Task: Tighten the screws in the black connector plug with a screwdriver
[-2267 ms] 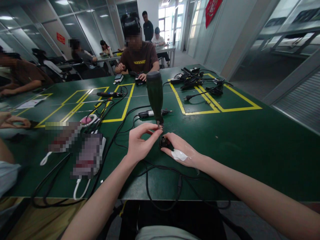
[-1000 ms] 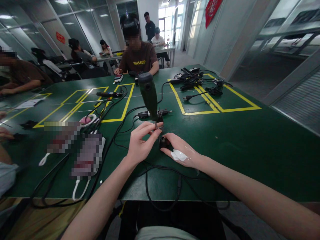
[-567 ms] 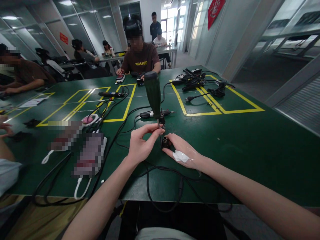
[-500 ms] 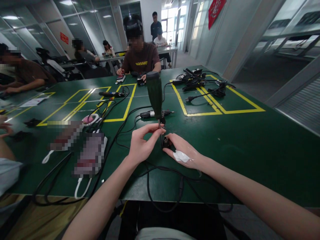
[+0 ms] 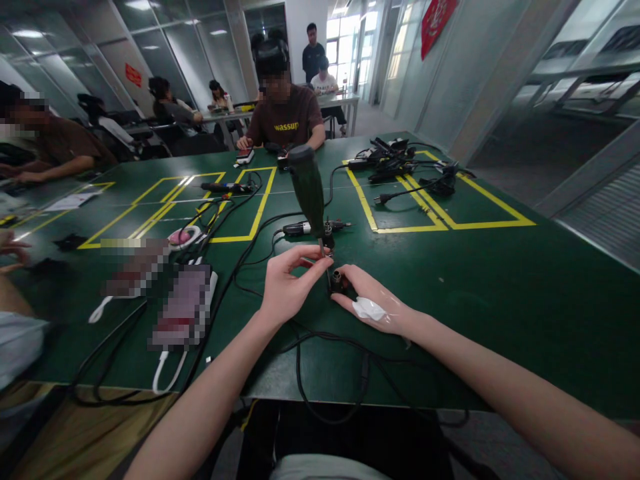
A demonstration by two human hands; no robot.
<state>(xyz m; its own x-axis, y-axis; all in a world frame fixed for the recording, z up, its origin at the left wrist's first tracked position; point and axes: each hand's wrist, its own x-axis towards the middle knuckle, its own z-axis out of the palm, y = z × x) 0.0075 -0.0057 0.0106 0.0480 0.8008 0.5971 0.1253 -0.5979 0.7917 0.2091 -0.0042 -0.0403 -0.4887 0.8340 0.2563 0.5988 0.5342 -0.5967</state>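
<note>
Head camera view: the fingers (image 5: 315, 252) of the left hand (image 5: 287, 287) are pinched narrow around the thin metal shaft of a dark green, fat-handled screwdriver (image 5: 309, 192), just under the handle, which stands nearly upright with its top tilted a little to the left. Its tip goes down to a small black block-shaped part with a round metal socket (image 5: 337, 281) that sits on the green tabletop (image 5: 500, 280). The right hand (image 5: 367, 305) lies low on the tabletop, its fingers curled against the right side of that part and holding it; a white patch (image 5: 369, 309) is stuck on the back of this hand. Black cables (image 5: 300, 347) loop under both wrists and run off to the left. Just behind the screwdriver lies a black pen-shaped tool with a silver tip (image 5: 313, 227). Yellow taped rectangles (image 5: 260, 200) mark the tabletop further out, and a heap of black plugs and leads (image 5: 400, 163) lies at the far right. Across the tabletop sits a person in a brown T-shirt (image 5: 283, 123)
</note>
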